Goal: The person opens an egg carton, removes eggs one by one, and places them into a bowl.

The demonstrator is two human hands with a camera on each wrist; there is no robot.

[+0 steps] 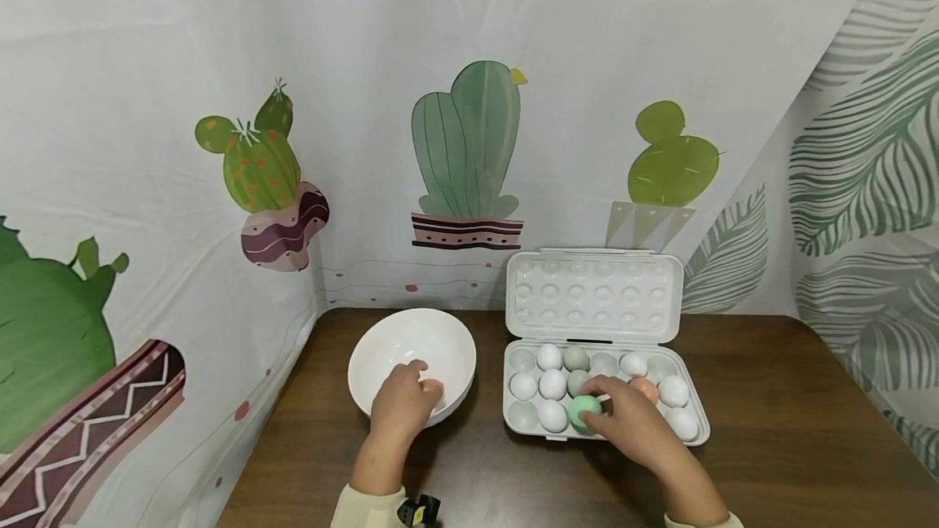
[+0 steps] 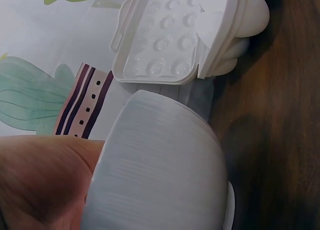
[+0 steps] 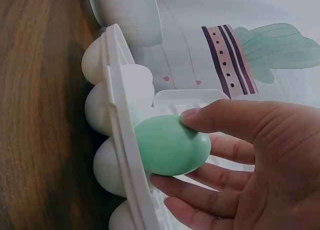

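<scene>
My left hand [image 1: 399, 402] reaches into the white bowl [image 1: 374, 341], with its fingers curled at an orange egg [image 1: 438, 399] beside the thumb. In the left wrist view the bowl's outer wall [image 2: 160, 165] hides those fingers. Over the front row of the white egg carton [image 1: 704, 433], my right hand [image 1: 634, 422] pinches a light green egg [image 3: 172, 145] between thumb and fingers. Around it the carton holds several white eggs [image 1: 553, 385], two grey-green eggs [image 1: 575, 358] and an orange egg [image 1: 645, 388]. The right hand covers some of the cups.
The carton's lid [image 1: 594, 296] stands raised at the back, close to the cactus-print curtain [image 1: 469, 6]. Bowl and carton stand side by side on the dark wooden table [image 1: 770, 446]. A black strap with a small device [image 1: 420, 510] is on the left wrist.
</scene>
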